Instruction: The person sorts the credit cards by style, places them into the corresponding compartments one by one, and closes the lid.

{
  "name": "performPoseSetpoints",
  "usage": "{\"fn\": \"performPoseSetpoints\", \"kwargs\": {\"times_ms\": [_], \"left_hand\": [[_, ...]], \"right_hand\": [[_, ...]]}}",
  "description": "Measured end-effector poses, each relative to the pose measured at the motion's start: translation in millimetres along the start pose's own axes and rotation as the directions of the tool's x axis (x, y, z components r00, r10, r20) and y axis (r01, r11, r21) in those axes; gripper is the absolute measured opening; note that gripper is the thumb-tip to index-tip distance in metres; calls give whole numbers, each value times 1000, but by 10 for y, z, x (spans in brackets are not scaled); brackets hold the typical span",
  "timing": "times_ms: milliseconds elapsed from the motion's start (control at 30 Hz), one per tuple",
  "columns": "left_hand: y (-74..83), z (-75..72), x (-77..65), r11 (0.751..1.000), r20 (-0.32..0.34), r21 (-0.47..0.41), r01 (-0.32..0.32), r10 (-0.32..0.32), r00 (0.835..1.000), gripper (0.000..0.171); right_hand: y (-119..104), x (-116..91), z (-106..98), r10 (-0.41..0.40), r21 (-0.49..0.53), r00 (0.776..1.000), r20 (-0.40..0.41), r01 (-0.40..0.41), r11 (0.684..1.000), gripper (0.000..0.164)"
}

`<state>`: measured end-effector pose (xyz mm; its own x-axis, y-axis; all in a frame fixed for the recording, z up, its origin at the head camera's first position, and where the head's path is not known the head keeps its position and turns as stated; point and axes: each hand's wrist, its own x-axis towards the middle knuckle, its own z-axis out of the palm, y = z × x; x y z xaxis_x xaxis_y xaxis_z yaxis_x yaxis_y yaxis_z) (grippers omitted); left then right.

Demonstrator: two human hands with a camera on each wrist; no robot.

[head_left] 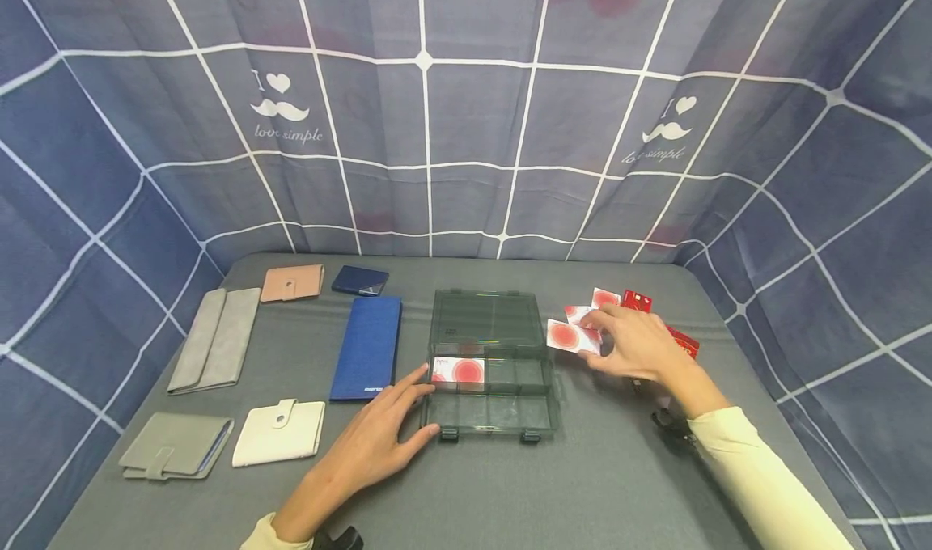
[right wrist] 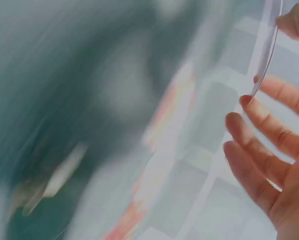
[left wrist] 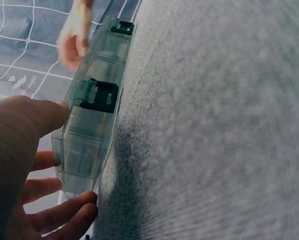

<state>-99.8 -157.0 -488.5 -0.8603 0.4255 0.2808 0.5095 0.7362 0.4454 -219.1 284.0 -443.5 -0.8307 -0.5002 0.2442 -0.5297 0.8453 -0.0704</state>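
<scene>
A see-through dark green divided box stands mid-table with its lid folded back. A white card with a red circle lies over its left middle compartments. Along the box's left wall, the fairly straight fingers of my left hand touch it, the thumb at the front corner; the left wrist view has this hand beside the latched front. To the right of the box, my right hand pinches another white card with a red circle, seen edge-on in the right wrist view. Two similar cards lie just beyond it.
Red cards lie behind the right hand. On the left are a long blue wallet, a small navy holder, a pink wallet, a long grey wallet, a grey-green wallet and a cream wallet.
</scene>
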Motion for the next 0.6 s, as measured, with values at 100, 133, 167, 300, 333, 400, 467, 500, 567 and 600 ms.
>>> {"fn": "performPoseSetpoints", "kwargs": {"times_ms": [100,133,167,300,333,400,467,500,567,600], "left_hand": [[0,1,1,1000,-1,1,-2,2,1000,56],[-1,2,2,1000,-1,1,-2,2,1000,56],[-2,3,0,1000,-6,3,-5,5,1000,55],[-9,7,-6,1000,-21,3,-18,18,1000,55],[-9,8,-8,1000,-23,3,-21,21,1000,55],[-7,7,-8,1000,-19,-1,-21,21,1000,56],[-5,4,-7,1000,-8,-5,-18,18,1000,57],[-4,4,-8,1000,-4,-3,-18,18,1000,57],[-4,3,-8,1000,1,-6,-21,21,1000,58],[-5,3,-10,1000,2,-5,-23,23,1000,58]], "right_hand": [[-436,202,-75,-99,12,995,-10,100,995,43],[-588,268,-95,-137,7,991,-11,137,991,42],[-734,330,-105,-172,-5,985,-9,172,985,41],[-1200,536,-76,-298,-106,954,19,298,949,39],[-1280,581,-55,-316,-132,948,35,318,939,39],[-1411,659,-25,-337,-178,939,67,344,922,39],[-1511,724,0,-340,-209,935,100,354,912,39],[-1554,751,13,-339,-223,934,114,357,907,39],[-1628,790,50,-344,-254,930,130,367,895,40],[-1657,804,75,-349,-258,928,133,373,891,40]]}}
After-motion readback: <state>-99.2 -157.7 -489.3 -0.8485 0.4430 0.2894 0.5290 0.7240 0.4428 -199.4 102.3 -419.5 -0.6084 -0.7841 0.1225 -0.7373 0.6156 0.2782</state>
